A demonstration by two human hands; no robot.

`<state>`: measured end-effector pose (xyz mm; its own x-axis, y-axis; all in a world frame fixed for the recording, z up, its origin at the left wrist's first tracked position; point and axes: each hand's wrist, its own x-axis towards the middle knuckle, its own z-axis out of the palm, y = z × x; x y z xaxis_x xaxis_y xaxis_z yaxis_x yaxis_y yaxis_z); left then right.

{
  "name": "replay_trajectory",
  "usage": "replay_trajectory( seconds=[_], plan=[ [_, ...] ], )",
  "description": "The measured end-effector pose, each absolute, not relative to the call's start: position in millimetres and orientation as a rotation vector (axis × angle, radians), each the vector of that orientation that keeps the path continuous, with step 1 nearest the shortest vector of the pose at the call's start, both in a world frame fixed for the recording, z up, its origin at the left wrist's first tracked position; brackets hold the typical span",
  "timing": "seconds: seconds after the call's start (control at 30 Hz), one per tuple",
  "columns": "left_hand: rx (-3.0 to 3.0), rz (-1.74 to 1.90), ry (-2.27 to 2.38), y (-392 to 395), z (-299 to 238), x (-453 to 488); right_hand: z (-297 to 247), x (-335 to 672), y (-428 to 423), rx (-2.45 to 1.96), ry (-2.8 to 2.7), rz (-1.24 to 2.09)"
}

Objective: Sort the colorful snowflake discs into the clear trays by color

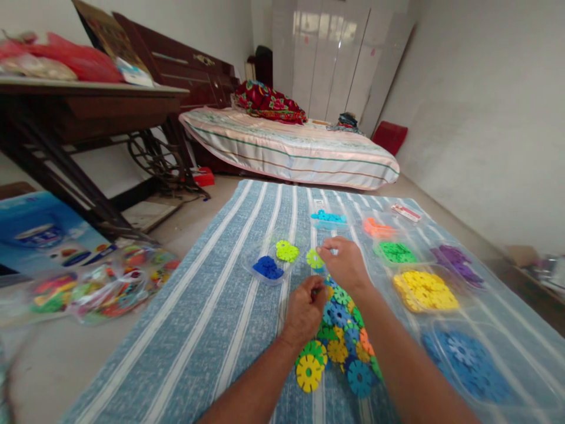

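Here, sorting in hand — right hand [346, 264] pinches a lime-green disc [314, 258] beside the tray [265, 272] of blue and lime pieces. Left hand [304, 311] curls over the mixed pile [339, 341], grip unclear. Next: place the disc by colour.

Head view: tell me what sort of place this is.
Most likely a bedroom in a home. A bed with a striped cover stands against the back, white wardrobe doors behind it, and a dark wooden table at the left. The hands work over a striped cloth.
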<state>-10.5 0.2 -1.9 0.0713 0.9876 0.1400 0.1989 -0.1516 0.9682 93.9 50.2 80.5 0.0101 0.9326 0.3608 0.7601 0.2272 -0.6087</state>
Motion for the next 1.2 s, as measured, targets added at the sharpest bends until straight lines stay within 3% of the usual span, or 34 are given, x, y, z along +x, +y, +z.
replay_trajectory(
  seconds=[0.33,0.57,0.8,1.2],
  plan=[
    [1.555,1.133,1.261,-3,-1,-11,67,35,114,-1.666,-2.012,0.139],
    [1.494,1.115,1.334,-4,2,-10,72,89,82,-1.586,-1.969,0.085],
    [1.488,1.113,1.341,-1,4,-10,58,161,31,-1.796,-2.041,0.125],
    [1.442,1.195,1.384,-4,11,-13,20,147,-3,-1.889,-2.096,0.245]
  ],
)
